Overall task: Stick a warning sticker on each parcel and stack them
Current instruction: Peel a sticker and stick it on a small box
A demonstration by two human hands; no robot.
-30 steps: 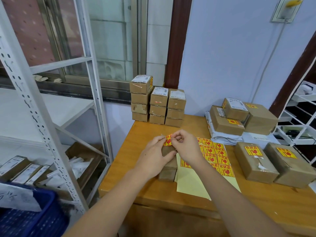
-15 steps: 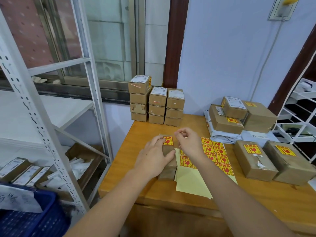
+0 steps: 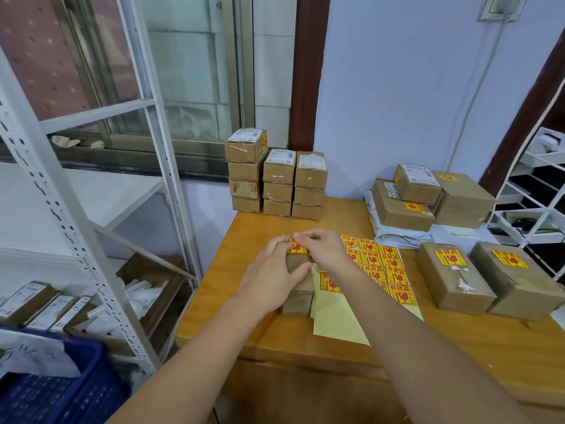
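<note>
Head view, centre of the frame. What is on the table?

— A small brown parcel (image 3: pixel 298 281) lies on the wooden table (image 3: pixel 244 325), at the left edge of a yellow sticker sheet (image 3: pixel 371 270). A red-and-yellow warning sticker (image 3: pixel 296 247) sits on its far end.

— State of the hands?

— Both are together over that parcel. The left hand (image 3: pixel 270 276) lies on the parcel's top and left side, fingers bent around it, fingertips at the sticker's left edge. The right hand (image 3: pixel 324 247) has its fingers curled onto the sticker's right part; whether it pinches or only presses the sticker, I cannot tell.

— Other parcels?

— At the right of the frame two larger stickered parcels (image 3: pixel 489 280) lie side by side. Behind them, a stickered pile (image 3: pixel 428 197) rests on grey mail bags (image 3: pixel 397 235). At the table's far left corner stand three columns of small boxes (image 3: pixel 276 175).

— Surroundings?

— A white metal rack (image 3: pixel 76 215) fills the left of the frame; a blue crate (image 3: pixel 67 390) sits at lower left.
</note>
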